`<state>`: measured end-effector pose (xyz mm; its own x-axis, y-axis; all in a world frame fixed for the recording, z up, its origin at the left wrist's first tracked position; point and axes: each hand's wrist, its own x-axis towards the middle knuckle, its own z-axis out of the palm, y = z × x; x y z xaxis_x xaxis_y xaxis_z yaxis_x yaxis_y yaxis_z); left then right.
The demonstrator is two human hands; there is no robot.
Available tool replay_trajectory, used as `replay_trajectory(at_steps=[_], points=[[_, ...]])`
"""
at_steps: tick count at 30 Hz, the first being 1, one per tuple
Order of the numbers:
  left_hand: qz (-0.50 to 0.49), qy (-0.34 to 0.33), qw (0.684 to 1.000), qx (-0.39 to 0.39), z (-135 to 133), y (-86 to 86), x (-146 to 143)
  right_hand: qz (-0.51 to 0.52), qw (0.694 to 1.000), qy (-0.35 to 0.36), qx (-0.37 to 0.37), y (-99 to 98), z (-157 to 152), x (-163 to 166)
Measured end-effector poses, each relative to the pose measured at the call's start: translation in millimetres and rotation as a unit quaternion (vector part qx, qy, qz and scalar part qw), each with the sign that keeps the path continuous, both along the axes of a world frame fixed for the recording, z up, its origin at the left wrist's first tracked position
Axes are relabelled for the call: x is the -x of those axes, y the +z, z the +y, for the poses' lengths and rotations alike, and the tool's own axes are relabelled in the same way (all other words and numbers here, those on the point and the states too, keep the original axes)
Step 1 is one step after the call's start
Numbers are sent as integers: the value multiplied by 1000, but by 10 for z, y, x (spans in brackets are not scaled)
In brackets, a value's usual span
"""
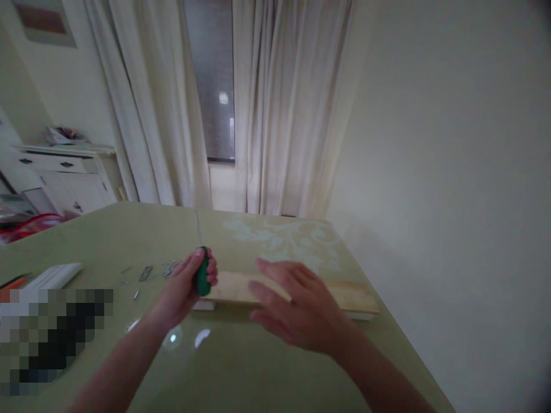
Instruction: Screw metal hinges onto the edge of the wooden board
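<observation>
My left hand [184,287] is wrapped round the green handle of a screwdriver [204,275], whose thin metal shaft points up and away from me. My right hand [297,307] hovers over a pale wooden board [235,288], fingers apart and holding nothing. The board lies crosswise on the table, raised on white pieces that show under its left end [204,306] and right end [364,315]. Part of the board is hidden behind my right hand. Left of my left hand lie several small metal screws [169,268] and a flat metal plate [146,273].
The green table [241,373] has a glossy top with a pale floral pattern. At its left are a white bar-shaped piece [60,276], an orange item [16,283] and a blurred dark area. A wall [456,201] borders the right; curtains [297,115] and a cabinet [69,178] stand beyond.
</observation>
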<state>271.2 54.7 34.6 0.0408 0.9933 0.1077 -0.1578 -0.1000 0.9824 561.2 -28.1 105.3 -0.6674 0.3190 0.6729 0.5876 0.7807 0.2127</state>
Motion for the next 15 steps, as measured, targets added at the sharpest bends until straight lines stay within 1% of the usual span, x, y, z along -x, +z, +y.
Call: replay_trajectory(at_steps=[1, 2, 3, 4, 5, 6, 8, 11, 15], points=[[72, 18, 997, -4, 167, -37, 267, 23, 999, -38, 1, 60, 24, -178], [176, 43, 983, -7, 326, -91, 542, 43, 997, -70, 9, 106, 56, -365], [310, 80, 947, -8, 467, -160, 808, 57, 993, -103, 23, 135, 95, -554], [450, 128, 884, 7, 583, -239, 1051, 62, 987, -138, 56, 144, 139, -741], [497, 154, 854, 22, 672, -323, 1258, 57, 978, -170, 110, 135, 183, -918], [519, 177, 836, 27, 733, -406, 1423, 49, 962, -206, 175, 109, 226, -1083], [552, 204, 808, 31, 784, -556, 1628, 23, 918, -267, 292, 16, 299, -1361], [581, 208, 786, 22, 771, -717, 1708, -16, 886, -294, 359, -173, 361, -1628], [595, 204, 777, 0, 778, -865, 1694, -73, 847, -312, 423, -426, 364, -1753]])
